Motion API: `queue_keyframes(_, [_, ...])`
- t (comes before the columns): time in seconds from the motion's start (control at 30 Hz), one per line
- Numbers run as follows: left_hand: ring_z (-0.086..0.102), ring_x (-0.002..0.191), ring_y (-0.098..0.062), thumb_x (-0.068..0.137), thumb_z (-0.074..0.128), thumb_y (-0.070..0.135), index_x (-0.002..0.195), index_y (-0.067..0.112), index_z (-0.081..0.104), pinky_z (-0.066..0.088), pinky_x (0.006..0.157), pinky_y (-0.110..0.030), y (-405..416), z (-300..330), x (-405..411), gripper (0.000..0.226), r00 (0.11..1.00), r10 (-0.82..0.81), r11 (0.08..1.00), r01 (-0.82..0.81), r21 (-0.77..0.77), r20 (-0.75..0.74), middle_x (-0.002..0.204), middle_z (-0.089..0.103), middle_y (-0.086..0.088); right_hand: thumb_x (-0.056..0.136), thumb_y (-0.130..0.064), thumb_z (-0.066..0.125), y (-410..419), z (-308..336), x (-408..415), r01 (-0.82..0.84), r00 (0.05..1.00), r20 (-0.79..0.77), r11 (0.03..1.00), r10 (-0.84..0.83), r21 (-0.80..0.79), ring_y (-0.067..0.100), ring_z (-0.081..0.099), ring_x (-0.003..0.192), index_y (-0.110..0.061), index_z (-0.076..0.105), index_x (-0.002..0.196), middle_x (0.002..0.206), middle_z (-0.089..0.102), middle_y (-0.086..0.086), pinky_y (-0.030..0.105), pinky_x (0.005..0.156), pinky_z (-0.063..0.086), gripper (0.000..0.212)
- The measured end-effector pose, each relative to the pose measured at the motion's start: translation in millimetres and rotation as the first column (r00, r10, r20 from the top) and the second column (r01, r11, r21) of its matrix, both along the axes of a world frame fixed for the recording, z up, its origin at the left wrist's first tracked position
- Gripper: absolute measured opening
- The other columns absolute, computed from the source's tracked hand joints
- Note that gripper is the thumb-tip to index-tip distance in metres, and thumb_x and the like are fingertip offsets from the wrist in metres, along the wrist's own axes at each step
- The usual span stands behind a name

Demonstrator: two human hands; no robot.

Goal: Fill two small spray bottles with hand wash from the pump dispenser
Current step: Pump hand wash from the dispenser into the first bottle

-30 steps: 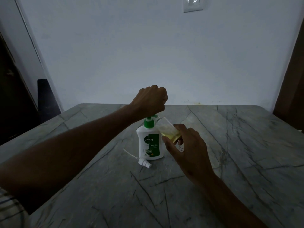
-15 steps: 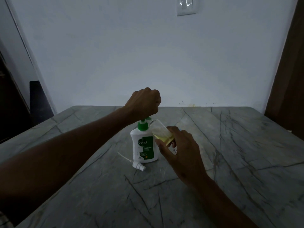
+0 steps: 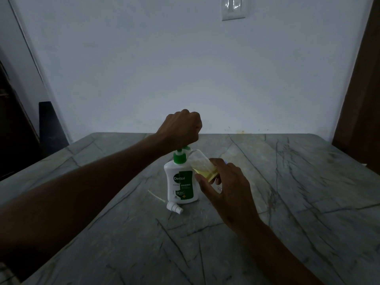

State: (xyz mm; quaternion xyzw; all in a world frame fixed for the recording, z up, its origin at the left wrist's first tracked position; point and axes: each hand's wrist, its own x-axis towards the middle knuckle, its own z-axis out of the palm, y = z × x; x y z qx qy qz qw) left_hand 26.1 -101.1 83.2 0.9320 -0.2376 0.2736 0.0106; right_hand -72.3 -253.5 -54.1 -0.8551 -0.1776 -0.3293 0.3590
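Observation:
A white Dettol pump dispenser [image 3: 181,183] with a green pump head [image 3: 180,156] stands at the middle of the marble table [image 3: 308,202]. My left hand [image 3: 181,128] is a fist on top of the pump head, fingers curled over it. My right hand [image 3: 228,188] holds a small clear spray bottle [image 3: 202,164], tilted with its open mouth up at the pump spout. Yellowish liquid sits in its lower part. Its white spray cap [image 3: 174,207] with a thin dip tube lies on the table in front of the dispenser. A second small white bottle [image 3: 219,187] shows partly behind my right hand.
The table runs back to a plain pale wall with a light switch [image 3: 233,8] high up. A dark brown panel [image 3: 362,99] rises at the right, and a dark doorway and black object [image 3: 51,122] are at the left.
Only my view shifts a little. My left fist stays on the pump head and my right hand keeps the small bottle tilted at the spout.

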Motion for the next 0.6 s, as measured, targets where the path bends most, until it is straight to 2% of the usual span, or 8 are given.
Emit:
queue_keyframes(0.27, [0.032, 0.049, -0.017, 0.074, 0.050, -0.005, 0.053, 0.022, 0.032, 0.033, 0.056, -0.032, -1, 10, -4, 0.038, 1.000, -0.007, 1.000, 0.007, 0.014, -0.013, 0.054, 0.033, 0.004, 0.088, -0.073, 0.038, 0, 3, -1, 0.002, 1.000, 0.005, 1.000, -0.002, 0.017, 0.004, 0.049, 0.085, -0.029, 0.053, 0.123, 0.097, 0.050, -0.015, 0.011, 0.069, 0.033, 0.059])
queue_keyframes(0.43, [0.025, 0.052, -0.020, 0.069, 0.045, -0.006, 0.053, 0.019, 0.030, 0.029, 0.056, -0.034, 0, 0, -3, 0.034, 1.000, 0.005, 1.000, -0.006, -0.020, -0.012, 0.054, 0.029, 0.002, 0.088, -0.074, 0.038, -1, -1, 0, 0.001, 1.000, -0.004, 1.000, -0.001, 0.002, 0.001, 0.047, 0.084, -0.035, 0.048, 0.121, 0.095, 0.050, -0.016, 0.012, 0.068, 0.033, 0.052])
queue_keyframes(0.6, [0.030, 0.051, -0.021, 0.071, 0.047, -0.006, 0.052, 0.019, 0.031, 0.031, 0.056, -0.032, 0, 3, -4, 0.035, 1.000, 0.002, 1.000, -0.002, 0.018, -0.006, 0.053, 0.031, 0.002, 0.087, -0.074, 0.037, 1, 0, -1, -0.002, 1.000, 0.002, 1.000, 0.001, 0.017, -0.002, 0.045, 0.082, -0.030, 0.053, 0.122, 0.095, 0.049, -0.015, 0.012, 0.068, 0.032, 0.058])
